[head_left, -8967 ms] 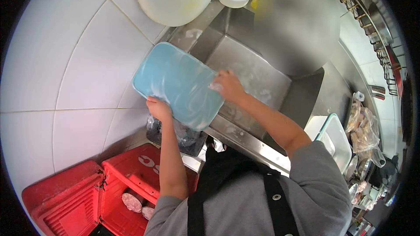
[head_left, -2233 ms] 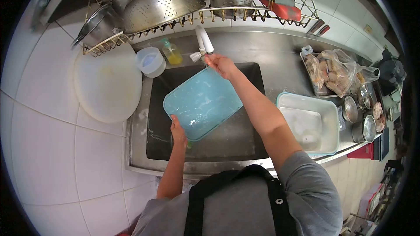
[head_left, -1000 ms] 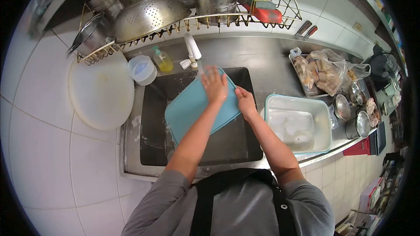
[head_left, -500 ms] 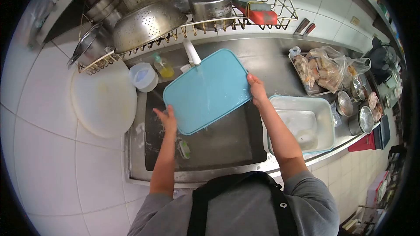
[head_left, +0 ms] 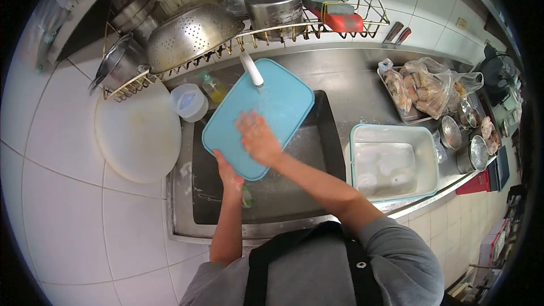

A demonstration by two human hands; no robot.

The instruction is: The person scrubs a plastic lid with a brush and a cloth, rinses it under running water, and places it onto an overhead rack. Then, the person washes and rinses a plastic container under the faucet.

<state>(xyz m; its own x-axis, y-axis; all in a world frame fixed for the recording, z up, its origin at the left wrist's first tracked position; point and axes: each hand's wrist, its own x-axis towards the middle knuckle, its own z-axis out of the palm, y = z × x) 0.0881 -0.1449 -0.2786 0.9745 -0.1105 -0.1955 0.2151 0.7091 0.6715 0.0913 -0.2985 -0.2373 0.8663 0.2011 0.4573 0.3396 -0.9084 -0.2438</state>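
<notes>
A blue rectangular lid (head_left: 283, 99) is tilted over the dark sink (head_left: 300, 192), below the white faucet (head_left: 252, 71), with water running onto it. My left hand (head_left: 228, 173) grips the lid's lower left edge. Spread flat on the lid's face, my right hand (head_left: 259, 139) has its fingers apart and slightly blurred. Beside my left wrist, a green and white item (head_left: 246, 197) lies in the sink.
On the right stand a white container (head_left: 394, 161) and a tray of bagged food (head_left: 422, 90). Left are a round white board (head_left: 136, 130), a plastic tub (head_left: 190, 102) and a soap bottle (head_left: 213, 88). Above hangs a rack (head_left: 374, 17) with a colander (head_left: 192, 37).
My right hand has left the lid's right edge and moved left onto its face. My left hand has closed on the lower left edge, and the lid has turned and shifted left.
</notes>
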